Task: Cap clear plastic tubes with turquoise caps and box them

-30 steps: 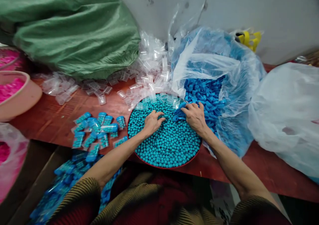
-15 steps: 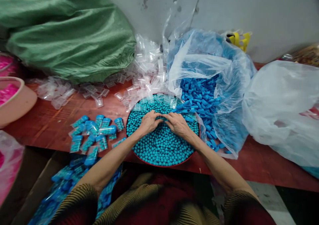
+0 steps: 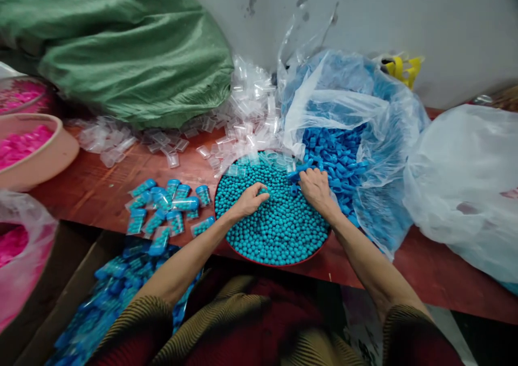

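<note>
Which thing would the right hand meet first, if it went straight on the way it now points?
The right hand would probably meet the blue plastic pieces directly in front of it; whether they touch is unclear.

On a red counter (image 3: 404, 263), a round, red-rimmed tray (image 3: 279, 264) is full of turquoise beads (image 3: 279, 239). The person's left grip (image 3: 251, 200) curls over them, left of the tray's centre; whether it pinches something small is hard to make out. The right grip (image 3: 315, 188) touches blue plastic pieces (image 3: 340, 163) at the tray's right edge. Clear containers (image 3: 251, 99) heap behind the tray, and filled, blue-topped ones (image 3: 137, 221) lie to its left.
</note>
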The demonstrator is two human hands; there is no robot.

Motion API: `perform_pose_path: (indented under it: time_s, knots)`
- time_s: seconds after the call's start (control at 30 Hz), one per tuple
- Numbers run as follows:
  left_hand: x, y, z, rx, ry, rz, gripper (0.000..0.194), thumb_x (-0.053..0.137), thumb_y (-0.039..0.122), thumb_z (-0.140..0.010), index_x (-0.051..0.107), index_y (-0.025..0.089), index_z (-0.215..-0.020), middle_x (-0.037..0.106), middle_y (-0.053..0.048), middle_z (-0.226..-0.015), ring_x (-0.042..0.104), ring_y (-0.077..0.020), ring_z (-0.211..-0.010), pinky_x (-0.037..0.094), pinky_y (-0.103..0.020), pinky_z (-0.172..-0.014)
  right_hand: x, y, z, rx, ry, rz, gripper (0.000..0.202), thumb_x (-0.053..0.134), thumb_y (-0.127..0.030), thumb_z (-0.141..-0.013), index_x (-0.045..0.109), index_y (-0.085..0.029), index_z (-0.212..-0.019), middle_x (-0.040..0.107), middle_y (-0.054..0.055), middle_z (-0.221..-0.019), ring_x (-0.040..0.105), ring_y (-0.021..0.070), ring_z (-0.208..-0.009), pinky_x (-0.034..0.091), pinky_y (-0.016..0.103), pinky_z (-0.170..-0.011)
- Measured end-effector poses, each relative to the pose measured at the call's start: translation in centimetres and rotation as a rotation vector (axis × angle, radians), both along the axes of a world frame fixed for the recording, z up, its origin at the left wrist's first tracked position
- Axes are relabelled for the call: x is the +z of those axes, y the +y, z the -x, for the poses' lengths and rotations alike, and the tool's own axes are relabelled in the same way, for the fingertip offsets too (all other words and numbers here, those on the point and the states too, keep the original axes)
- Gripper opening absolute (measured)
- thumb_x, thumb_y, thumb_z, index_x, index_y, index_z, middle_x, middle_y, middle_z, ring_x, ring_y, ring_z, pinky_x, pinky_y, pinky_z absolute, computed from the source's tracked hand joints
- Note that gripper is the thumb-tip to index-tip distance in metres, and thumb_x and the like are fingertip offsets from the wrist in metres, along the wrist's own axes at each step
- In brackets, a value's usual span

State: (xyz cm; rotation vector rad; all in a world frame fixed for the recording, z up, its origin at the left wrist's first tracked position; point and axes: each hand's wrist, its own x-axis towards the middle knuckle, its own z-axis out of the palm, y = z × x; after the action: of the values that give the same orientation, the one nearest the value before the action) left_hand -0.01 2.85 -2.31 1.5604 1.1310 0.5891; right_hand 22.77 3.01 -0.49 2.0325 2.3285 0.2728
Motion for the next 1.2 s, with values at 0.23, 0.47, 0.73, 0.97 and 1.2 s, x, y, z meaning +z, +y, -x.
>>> perform_pose_path:
  time_s: [0.23, 0.47, 0.73, 0.97, 1.2]
  knots:
    - [0.3, -0.9, 0.6, -0.026, -0.233, 0.334, 0.035, 0.053, 0.027, -0.078, 0.045, 0.015, -0.110, 0.060, 0.000, -0.078, 0.056, -0.0085, -0.057, 0.039, -0.016, -0.043, 1.0, -1.5, 2.8, -0.004, 0.032, 0.035, 0.030, 0.033, -0.018, -0.092, 0.060, -0.013, -0.106, 0.065, 0.011, -0.089, 0.055, 0.0207, -0.075, 0.028, 0.030, -0.059]
    - [0.4, -1.0, 0.1, -0.016, -0.183, 0.237, 0.021, 0.051, 0.023, -0.077, 0.050, 0.015, -0.097, 0.047, 0.007, -0.065, 0.045, -0.0048, -0.047, 0.035, -0.016, -0.042, 0.0, -3.8, 5.4, 0.243, 0.125, 0.109, 0.036, 0.040, -0.026, -0.093, 0.054, -0.020, -0.125, 0.061, 0.011, -0.090, 0.055, 0.0210, -0.079, 0.034, 0.028, -0.061]
    - [0.6, -1.1, 0.6, -0.103, -0.155, 0.207, 0.019, 0.050, 0.026, -0.080, 0.049, 0.016, -0.095, 0.048, 0.005, -0.068, 0.045, -0.0061, -0.050, 0.035, -0.017, -0.043, -0.9, -3.6, 3.4, 0.271, 0.729, -0.014, 0.029, 0.042, -0.025, -0.091, 0.061, -0.020, -0.113, 0.062, 0.008, -0.088, 0.059, 0.0210, -0.084, 0.048, 0.035, -0.076]
    - [0.1, -1.4, 1.0, -0.123, -0.147, 0.092, 0.028, 0.050, 0.025, -0.080, 0.051, 0.015, -0.107, 0.043, 0.005, -0.067, 0.039, -0.0061, -0.051, 0.034, -0.017, -0.044, -0.9, -4.3, 4.9, 0.400, 0.801, 0.135, 0.029, 0.043, -0.024, -0.090, 0.065, -0.021, -0.108, 0.063, 0.005, -0.078, 0.059, 0.0182, -0.072, 0.050, 0.033, -0.071]
    - [0.5, -1.6, 0.8, -0.103, -0.142, 0.126, 0.029, 0.050, 0.024, -0.080, 0.050, 0.016, -0.108, 0.044, 0.005, -0.067, 0.041, -0.0065, -0.052, 0.035, -0.017, -0.043, 0.6, -4.3, 3.8, 0.245, 0.833, -0.074, 0.020, 0.046, -0.028, -0.089, 0.065, -0.019, -0.090, 0.065, 0.008, -0.082, 0.062, 0.0197, -0.078, 0.049, 0.033, -0.073]
